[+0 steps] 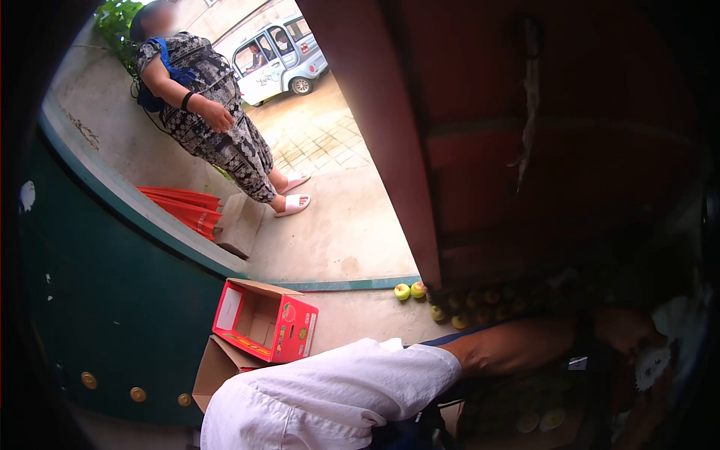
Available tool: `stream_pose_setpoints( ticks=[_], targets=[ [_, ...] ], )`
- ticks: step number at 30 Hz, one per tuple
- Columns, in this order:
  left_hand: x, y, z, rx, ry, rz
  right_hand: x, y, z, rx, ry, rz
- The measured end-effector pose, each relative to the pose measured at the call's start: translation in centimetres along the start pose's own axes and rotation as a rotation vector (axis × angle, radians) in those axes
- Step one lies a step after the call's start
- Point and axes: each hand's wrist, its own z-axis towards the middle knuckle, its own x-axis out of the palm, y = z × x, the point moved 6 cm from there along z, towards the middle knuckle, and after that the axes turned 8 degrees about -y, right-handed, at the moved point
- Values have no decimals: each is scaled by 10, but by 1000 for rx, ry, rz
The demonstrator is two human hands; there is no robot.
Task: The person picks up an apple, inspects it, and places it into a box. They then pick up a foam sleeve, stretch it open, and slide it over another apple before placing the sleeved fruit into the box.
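A bare forearm in a white sleeve, seemingly my left, reaches across the lower right. At its end my left hand [628,330] is in deep shadow, beside a pale round thing with a jagged edge [651,367]; its fingers cannot be made out. Green apples [402,292] lie on the floor beyond the forearm, several more running into the dark. Below the forearm, two dim round fruits [553,418] show. My right hand cannot be picked out in the shadow at the lower right.
An open red carton [308,330] stands left of the apples, with another cardboard box [212,371] beside it. A dark green door [120,277] fills the left, a dark red door [390,142] the right. Outside are a standing person [206,90], a red folded item [180,210] and a vehicle [270,79].
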Motion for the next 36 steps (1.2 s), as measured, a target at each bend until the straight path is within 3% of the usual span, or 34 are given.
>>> stream_pose_setpoints(
  ticks=[2,4,5,7,8,10,14,26,28,29,32,35,36],
  targets=[
    [2,17,7,18,8,-104,14,17,-15,99,-30,44],
    [0,2,6,429,-95,319,32,38,-36,206,-66,67],
    [2,-3,5,431,-93,319,40,51,-46,253,-71,60],
    [6,16,6,-183,-78,-497,26,19,-29,267,-79,140],
    [5,18,9,-183,-76,-498,0,-16,-3,222,-2,239],
    [3,5,9,326,-119,496,-21,-34,12,142,75,308],
    [8,10,12,303,-49,420,-14,-12,3,105,17,187],
    [11,12,15,397,-186,376,0,-3,-2,88,15,125],
    [16,10,18,216,-5,403,2,-2,-3,85,18,125],
    [17,4,16,216,-5,402,4,-1,-3,82,24,121],
    [22,3,18,258,-3,401,4,0,-4,77,30,115],
    [24,17,18,429,-59,400,3,0,-5,70,41,121],
    [17,9,9,437,-145,344,4,0,-5,60,48,122]
  ],
)
